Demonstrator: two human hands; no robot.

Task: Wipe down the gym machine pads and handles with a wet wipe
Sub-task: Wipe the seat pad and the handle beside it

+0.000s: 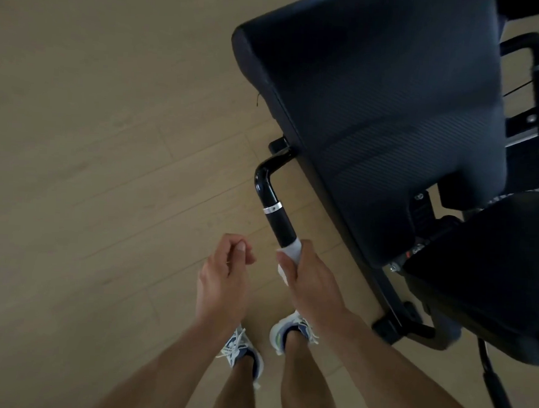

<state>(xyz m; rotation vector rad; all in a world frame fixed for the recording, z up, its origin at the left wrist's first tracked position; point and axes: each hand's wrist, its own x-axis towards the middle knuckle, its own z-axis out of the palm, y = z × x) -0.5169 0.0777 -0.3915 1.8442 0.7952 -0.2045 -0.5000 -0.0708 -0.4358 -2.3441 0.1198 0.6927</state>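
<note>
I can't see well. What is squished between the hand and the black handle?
In the head view, a white wet wipe is wrapped between the right hand and the black handle.

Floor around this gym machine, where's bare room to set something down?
The light wooden floor lies bare left of the black padded backrest and black handle. It is crowded beside the machine's black base frame and around the white-and-blue sneakers.

A gym; black padded machine seat (pixel 377 116), side handle (pixel 274 204), pale wood-look floor (pixel 93 130)
</note>
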